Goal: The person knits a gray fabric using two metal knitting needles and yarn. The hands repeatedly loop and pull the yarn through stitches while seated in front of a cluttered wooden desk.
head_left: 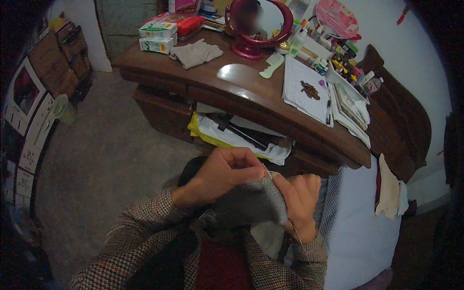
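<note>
A piece of grey knitted fabric hangs between my two hands, just above my lap. My left hand is closed on its upper left edge, fingers pinched near a thin metal knitting needle. My right hand grips the fabric's right side, and a second thin needle runs down past its wrist. Both forearms wear a brown houndstooth jacket.
A dark wooden desk stands right ahead, with an open drawer of papers. On top are a red round mirror, a folded grey cloth, small boxes, a notepad and several bottles. Grey floor lies left.
</note>
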`<state>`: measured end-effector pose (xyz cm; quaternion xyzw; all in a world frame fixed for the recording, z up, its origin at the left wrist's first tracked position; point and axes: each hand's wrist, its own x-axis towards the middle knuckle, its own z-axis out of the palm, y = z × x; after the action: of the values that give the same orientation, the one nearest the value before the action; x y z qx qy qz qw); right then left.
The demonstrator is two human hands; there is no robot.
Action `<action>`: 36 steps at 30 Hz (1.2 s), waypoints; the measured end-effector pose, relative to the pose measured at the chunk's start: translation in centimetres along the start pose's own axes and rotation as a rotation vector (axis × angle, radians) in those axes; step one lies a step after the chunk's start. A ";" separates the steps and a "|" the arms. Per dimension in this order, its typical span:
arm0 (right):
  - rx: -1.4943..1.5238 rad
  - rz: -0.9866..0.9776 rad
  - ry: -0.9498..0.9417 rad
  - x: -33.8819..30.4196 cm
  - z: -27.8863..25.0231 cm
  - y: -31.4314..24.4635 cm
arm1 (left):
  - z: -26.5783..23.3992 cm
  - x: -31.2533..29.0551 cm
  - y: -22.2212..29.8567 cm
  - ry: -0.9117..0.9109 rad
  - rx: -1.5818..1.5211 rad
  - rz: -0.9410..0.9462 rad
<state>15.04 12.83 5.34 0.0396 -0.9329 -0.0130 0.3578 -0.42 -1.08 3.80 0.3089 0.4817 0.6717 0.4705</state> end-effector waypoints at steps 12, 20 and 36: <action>0.109 0.134 -0.072 0.7 0.1 0.4 | 0.6 -0.1 -1.2 0.085 0.199 0.104; 0.276 0.093 -0.077 0.5 -1.5 0.6 | -0.3 0.0 -1.1 0.089 0.067 0.137; 0.493 0.120 -0.292 1.7 0.6 1.5 | 1.0 0.3 -0.4 -0.102 0.166 -0.041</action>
<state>13.25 14.22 6.15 0.0678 -0.9502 0.2296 0.1996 0.51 -0.41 3.81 0.3707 0.5172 0.6033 0.4808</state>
